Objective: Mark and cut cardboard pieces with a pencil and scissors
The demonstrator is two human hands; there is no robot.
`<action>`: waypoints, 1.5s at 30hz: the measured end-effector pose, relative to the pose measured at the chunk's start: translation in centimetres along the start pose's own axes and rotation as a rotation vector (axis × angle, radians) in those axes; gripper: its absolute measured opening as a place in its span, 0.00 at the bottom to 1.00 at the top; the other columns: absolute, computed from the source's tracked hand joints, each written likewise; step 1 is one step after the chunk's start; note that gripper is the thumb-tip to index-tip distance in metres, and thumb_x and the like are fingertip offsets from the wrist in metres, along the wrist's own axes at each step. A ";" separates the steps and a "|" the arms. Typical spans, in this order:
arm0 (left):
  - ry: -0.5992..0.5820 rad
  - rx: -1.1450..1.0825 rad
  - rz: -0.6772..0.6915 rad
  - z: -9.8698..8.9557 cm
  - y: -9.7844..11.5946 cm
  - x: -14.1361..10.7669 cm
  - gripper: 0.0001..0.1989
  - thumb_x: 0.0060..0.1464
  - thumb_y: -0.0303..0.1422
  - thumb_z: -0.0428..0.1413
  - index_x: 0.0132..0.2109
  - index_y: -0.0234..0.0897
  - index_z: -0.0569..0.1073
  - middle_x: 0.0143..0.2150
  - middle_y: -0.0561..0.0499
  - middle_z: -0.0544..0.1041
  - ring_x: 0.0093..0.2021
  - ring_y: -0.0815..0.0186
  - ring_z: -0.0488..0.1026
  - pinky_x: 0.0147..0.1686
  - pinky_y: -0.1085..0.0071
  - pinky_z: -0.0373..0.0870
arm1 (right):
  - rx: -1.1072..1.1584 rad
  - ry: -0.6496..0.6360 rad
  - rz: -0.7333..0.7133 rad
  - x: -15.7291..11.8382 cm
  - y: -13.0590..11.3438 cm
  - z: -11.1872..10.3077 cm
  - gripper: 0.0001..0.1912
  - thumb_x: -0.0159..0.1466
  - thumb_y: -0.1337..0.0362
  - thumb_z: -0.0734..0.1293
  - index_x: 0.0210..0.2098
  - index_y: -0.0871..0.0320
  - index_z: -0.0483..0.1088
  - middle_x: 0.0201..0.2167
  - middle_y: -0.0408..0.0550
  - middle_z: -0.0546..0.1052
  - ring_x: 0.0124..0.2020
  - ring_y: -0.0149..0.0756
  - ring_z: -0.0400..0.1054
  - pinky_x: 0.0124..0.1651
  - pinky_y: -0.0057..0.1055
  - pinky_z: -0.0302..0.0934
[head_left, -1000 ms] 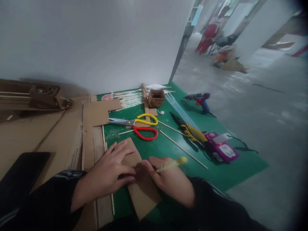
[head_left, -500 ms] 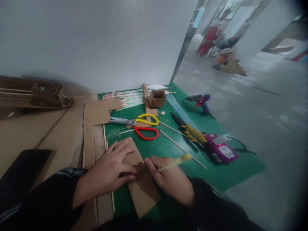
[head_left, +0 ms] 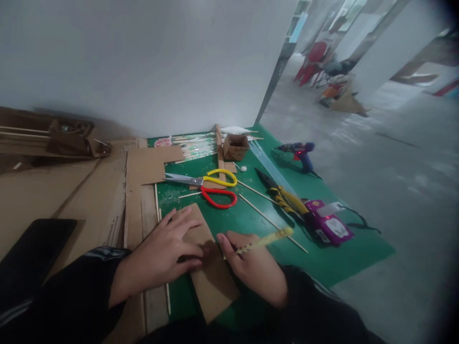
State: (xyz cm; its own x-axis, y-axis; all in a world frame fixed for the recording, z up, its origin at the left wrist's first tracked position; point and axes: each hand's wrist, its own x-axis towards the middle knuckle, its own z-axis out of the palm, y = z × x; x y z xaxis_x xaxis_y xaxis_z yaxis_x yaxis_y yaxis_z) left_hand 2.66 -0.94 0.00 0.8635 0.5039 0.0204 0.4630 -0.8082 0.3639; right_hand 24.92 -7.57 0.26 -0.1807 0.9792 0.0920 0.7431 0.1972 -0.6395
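A brown rectangular piece of cardboard (head_left: pixel 217 294) lies at a slant on the green table surface in front of me. My left hand (head_left: pixel 163 258) rests on it with the fingers spread, pressing from its left side. At the cardboard's right edge, my right hand (head_left: pixel 256 267) is closed around a yellow patterned pen (head_left: pixel 270 239), whose back end points up to the right. The pen's tip is hidden behind the hand. Beyond the cardboard lie scissors (head_left: pixel 197 181) with one yellow and one red handle, blades to the left.
Right of the hands are thin wooden sticks (head_left: pixel 265 217), pliers (head_left: pixel 287 198), a purple device (head_left: pixel 330 224) and a blue glue gun (head_left: pixel 303 153). A small cardboard box (head_left: pixel 235 148) stands at the back. Cardboard sheets (head_left: pixel 89 200) and a black phone-like slab (head_left: pixel 38 248) lie left.
The pen's back end has shifted slightly right and up with a small movement of my right hand. My left hand and the cardboard stay in place.
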 end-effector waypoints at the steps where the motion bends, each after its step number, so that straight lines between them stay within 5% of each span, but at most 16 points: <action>1: -0.001 0.000 0.001 0.0 0.0 0.0 0.09 0.61 0.43 0.56 0.47 0.59 0.78 0.65 0.53 0.63 0.72 0.48 0.44 0.65 0.38 0.45 | 0.007 0.013 -0.001 0.0 0.0 0.0 0.19 0.72 0.61 0.55 0.23 0.53 0.55 0.18 0.39 0.64 0.19 0.31 0.57 0.27 0.30 0.44; 24: 0.028 0.012 0.011 0.0 0.1 -0.1 0.13 0.61 0.43 0.56 0.52 0.64 0.75 0.64 0.51 0.64 0.72 0.47 0.46 0.64 0.37 0.48 | 0.043 -0.087 0.071 -2.2 -0.1 -0.7 0.21 0.72 0.58 0.54 0.22 0.54 0.55 0.17 0.37 0.62 0.19 0.30 0.56 0.27 0.31 0.44; 45: 0.038 -0.005 0.007 0.1 0.1 0.0 0.12 0.61 0.44 0.56 0.50 0.63 0.77 0.65 0.54 0.64 0.71 0.46 0.48 0.64 0.36 0.48 | -0.145 -0.102 0.009 -3.5 -0.1 -1.0 0.22 0.73 0.58 0.53 0.23 0.54 0.59 0.16 0.39 0.64 0.18 0.31 0.56 0.25 0.32 0.43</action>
State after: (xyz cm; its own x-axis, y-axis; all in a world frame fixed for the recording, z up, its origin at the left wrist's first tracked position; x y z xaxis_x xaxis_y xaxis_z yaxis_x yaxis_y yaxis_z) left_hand 2.67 -1.04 -0.02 0.8586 0.5094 0.0581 0.4558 -0.8102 0.3685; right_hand 26.11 -11.00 0.72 -0.2323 0.9726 0.0045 0.8289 0.2004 -0.5223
